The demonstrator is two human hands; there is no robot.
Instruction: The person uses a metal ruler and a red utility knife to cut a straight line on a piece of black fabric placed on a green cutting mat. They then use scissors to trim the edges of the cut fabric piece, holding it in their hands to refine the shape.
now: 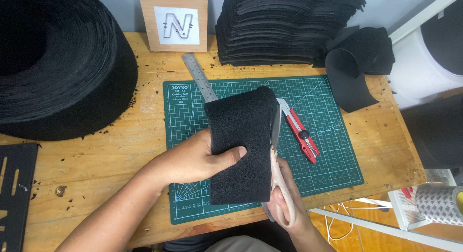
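Note:
My left hand (195, 158) grips a rectangular piece of black fuzzy fabric (241, 141) above the green cutting mat (328, 150), thumb pressed on its front. My right hand (284, 199) holds pale pink-handled scissors (279, 179), their blades running up along the fabric's right edge. A red utility knife (301, 133) lies on the mat just right of the scissors. A steel ruler (198, 77) pokes out from behind the fabric at the mat's top left.
A big roll of black fabric (58, 63) fills the left of the wooden table (120, 150). A stack of cut black pieces (284, 25) and curled scraps (357, 68) sit at the back. A wooden letter board (174, 21) leans on the wall. A tape roll (439, 203) lies lower right.

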